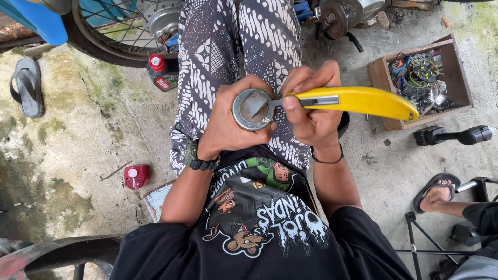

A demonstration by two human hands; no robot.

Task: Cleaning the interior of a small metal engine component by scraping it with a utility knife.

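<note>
A round grey metal disc with a raised rim (252, 109) is held over the lap, above the patterned trousers (218, 46), the left hand (228, 124) wrapped tight round its edge. A yellow plastic utility knife (358, 99) is pinched in the right hand (310, 111), blade tip touching the disc's face. A wooden box of parts (383, 78) sits on the concrete floor (78, 135), a small red cap (136, 176) well apart.
</note>
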